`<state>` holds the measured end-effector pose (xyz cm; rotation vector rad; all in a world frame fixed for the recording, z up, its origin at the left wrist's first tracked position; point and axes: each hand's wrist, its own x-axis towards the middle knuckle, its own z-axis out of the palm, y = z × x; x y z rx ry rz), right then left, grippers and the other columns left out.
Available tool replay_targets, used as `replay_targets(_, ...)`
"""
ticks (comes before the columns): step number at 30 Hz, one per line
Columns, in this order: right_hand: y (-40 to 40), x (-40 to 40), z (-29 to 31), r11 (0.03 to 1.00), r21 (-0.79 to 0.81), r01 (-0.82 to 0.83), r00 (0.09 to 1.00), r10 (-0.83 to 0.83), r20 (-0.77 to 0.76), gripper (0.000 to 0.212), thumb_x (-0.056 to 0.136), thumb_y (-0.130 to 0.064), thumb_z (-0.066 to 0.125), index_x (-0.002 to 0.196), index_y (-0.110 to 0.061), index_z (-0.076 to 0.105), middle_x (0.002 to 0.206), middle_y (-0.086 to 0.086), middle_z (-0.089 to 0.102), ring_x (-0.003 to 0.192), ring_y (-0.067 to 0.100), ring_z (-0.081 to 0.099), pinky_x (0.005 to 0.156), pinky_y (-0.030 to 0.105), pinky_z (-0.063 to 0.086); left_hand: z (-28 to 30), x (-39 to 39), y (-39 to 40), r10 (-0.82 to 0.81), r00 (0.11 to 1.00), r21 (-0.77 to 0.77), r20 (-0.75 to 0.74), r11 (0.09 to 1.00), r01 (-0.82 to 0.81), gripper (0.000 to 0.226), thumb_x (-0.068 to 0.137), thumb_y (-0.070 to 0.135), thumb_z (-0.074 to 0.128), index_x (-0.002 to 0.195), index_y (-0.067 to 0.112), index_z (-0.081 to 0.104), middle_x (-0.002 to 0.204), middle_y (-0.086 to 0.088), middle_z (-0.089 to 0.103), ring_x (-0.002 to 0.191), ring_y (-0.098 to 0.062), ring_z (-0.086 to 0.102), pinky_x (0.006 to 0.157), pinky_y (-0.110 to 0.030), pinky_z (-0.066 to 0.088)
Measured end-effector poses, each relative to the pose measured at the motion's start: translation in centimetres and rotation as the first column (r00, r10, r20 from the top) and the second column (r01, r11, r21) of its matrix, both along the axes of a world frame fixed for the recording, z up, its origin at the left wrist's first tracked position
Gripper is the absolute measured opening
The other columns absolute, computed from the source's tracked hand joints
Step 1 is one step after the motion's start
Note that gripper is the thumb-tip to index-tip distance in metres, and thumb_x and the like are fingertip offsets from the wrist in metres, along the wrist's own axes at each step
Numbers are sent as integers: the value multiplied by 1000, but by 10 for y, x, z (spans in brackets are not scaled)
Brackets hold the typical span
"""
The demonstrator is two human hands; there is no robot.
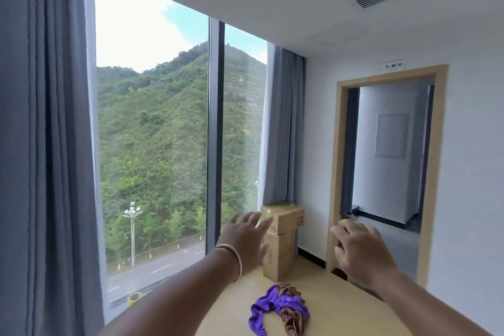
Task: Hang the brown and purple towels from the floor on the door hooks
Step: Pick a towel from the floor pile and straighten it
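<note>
A purple towel (275, 305) and a brown towel (293, 318) lie tangled in one heap on the light wooden floor (341, 308), low in the middle of the head view. My left hand (246, 239) is held out in the air above and to the left of the heap, fingers spread, holding nothing, with a bangle on the wrist. My right hand (360, 249) is stretched forward to the right of the heap, fingers also spread and empty. Neither hand touches the towels. No door hooks are visible.
Two cardboard boxes (282, 237) stand stacked in the corner beyond the heap. An open doorway (387, 161) with a wooden frame is at right. A tall window (169, 144) with grey curtains fills the left. A small yellow-green object (134, 298) lies by the window's base.
</note>
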<state>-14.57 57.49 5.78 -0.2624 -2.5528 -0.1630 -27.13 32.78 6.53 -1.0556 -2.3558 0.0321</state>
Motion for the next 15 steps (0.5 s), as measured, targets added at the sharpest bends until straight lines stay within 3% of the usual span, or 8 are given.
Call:
replay_targets(5, 55, 31, -13, 989, 12, 144, 988, -145, 59, 44, 93, -35, 45, 137, -30, 47, 134, -9, 48, 126, 13, 43, 115, 36, 23, -11, 9, 73, -133, 990, -3, 37, 991, 133, 62, 98, 44, 41, 151, 25, 16, 154, -5, 28, 143, -23, 25, 119, -46, 16)
replay_targets(9, 91, 43, -25, 976, -2, 218, 974, -218, 61, 42, 92, -34, 46, 133, -29, 52, 128, -8, 52, 119, 14, 47, 110, 34, 27, -22, 0, 125, -214, 976, -16, 38, 977, 214, 63, 97, 45, 42, 151, 25, 15, 152, -4, 30, 142, -23, 26, 118, -47, 18)
replay_targets(15, 140, 45, -38, 929, 12, 369, 918, -366, 151, 47, 93, -33, 38, 140, -33, 41, 144, -11, 38, 134, 12, 35, 117, 35, 13, -34, -32, 201, -343, 939, 0, 35, 939, 344, 62, 96, 47, 43, 148, 26, 15, 150, -4, 34, 140, -24, 30, 117, -47, 21)
